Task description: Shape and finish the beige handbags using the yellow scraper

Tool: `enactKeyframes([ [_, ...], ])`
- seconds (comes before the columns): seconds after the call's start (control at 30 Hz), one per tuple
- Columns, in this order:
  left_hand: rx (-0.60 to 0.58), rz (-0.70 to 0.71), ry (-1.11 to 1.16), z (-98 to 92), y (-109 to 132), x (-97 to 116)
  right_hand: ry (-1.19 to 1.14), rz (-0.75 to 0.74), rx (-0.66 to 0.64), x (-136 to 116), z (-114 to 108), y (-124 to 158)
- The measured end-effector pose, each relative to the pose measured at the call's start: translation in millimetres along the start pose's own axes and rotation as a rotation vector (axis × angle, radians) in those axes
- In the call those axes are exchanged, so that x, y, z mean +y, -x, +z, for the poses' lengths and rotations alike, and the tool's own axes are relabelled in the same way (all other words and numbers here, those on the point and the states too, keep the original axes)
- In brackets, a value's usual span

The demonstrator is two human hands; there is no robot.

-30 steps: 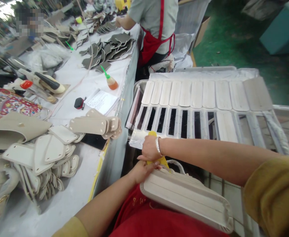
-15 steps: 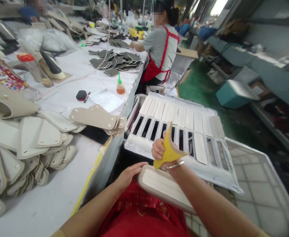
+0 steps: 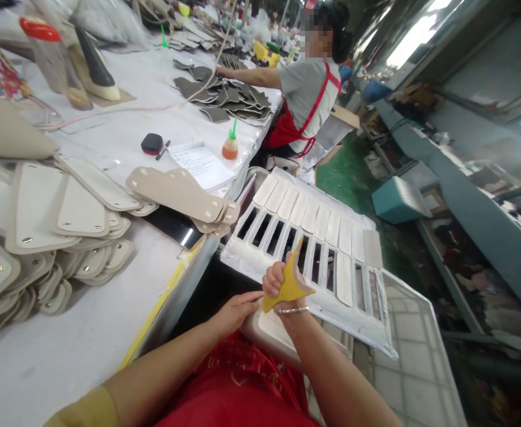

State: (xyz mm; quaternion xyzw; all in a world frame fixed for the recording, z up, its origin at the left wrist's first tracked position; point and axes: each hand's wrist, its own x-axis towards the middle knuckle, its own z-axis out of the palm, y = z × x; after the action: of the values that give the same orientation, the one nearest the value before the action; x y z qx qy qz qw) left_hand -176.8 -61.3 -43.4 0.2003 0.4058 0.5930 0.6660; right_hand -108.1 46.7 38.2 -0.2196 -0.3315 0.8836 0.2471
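Note:
My right hand [image 3: 277,282] is closed round a yellow scraper-shaped tool [image 3: 290,283], its pointed end up. My left hand [image 3: 232,312] rests with bent fingers on the near end of a cream padded piece [image 3: 269,332] lying on my red apron. Just beyond the hands a white sheet [image 3: 251,258] carries two rows of cream strips [image 3: 305,212], with dark slots where strips have been lifted from the near row.
A white worktable [image 3: 122,148] on the left holds stacks of cream leather pieces [image 3: 69,213], a paper, a small glue bottle [image 3: 230,145] and grey cut pieces. A co-worker in a red apron [image 3: 302,101] sits further along. A wire rack [image 3: 415,356] lies under the sheet.
My right hand has turned the yellow tool upward off the padded piece. The view has swung up and to the right.

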Motion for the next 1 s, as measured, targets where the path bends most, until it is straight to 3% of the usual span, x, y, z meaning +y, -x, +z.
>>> enactKeyframes([
  [0.27, -0.091, 0.051, -0.079, 0.8, 1, 1, 0.094, -0.082, 0.137, 9, -1, 3],
  [0.4, -0.031, 0.034, -0.120, 3.0, 3, 1, 0.038, -0.103, 0.183, 9, -6, 3],
  [0.67, -0.013, 0.117, -0.174, 11.5, 6, 4, -0.078, -0.067, 0.566, 4, -6, -9],
  [1.0, 0.086, 0.092, -0.152, 11.5, 7, -3, 0.014, -0.154, 0.517, 3, -27, -2],
])
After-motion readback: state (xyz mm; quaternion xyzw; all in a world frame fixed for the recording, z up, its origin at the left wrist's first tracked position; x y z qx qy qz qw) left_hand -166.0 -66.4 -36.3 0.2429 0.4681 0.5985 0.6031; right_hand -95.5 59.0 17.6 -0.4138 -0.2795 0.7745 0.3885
